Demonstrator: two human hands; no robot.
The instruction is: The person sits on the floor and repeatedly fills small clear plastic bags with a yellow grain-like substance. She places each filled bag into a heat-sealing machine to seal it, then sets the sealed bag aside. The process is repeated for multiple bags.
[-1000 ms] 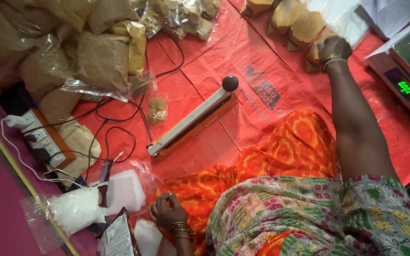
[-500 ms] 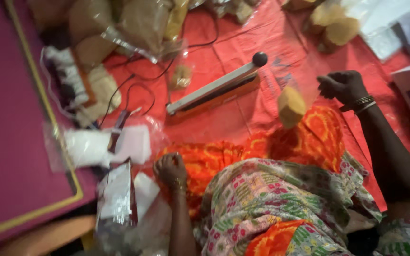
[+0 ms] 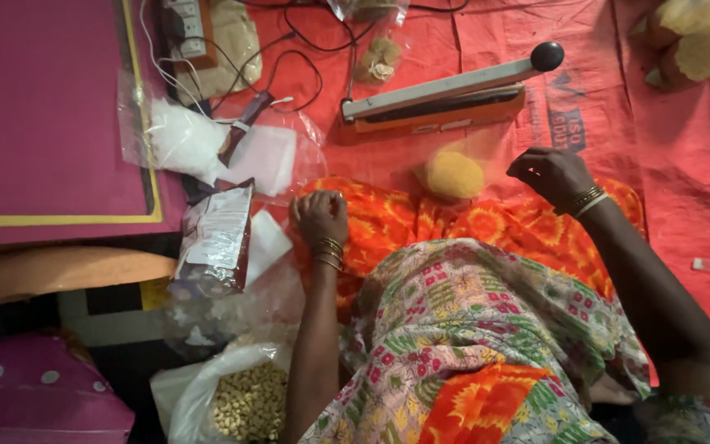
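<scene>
My right hand (image 3: pixel 554 174) pinches the top edge of a clear bag of yellow grains (image 3: pixel 452 174). The bag lies on the orange flowered cloth (image 3: pixel 388 222) over my lap, just in front of the heat sealer (image 3: pixel 433 97). The sealer has an orange base and a pale arm with a black knob (image 3: pixel 546 56), and the arm is lowered. My left hand (image 3: pixel 320 218) rests as a closed fist on the left edge of the orange cloth, with bangles at the wrist and nothing visible in it.
A clear bag of white material (image 3: pixel 176 140) and a dark printed pouch (image 3: pixel 217 238) lie to the left. An open bag of pale nuts (image 3: pixel 248 403) sits at the bottom. A power strip (image 3: pixel 181 25) with cables is at the top; filled bags (image 3: pixel 700 45) at top right.
My right hand has carried the bag of yellow grains from the far right back to my lap in front of the sealer. The view has swung left and downward.
</scene>
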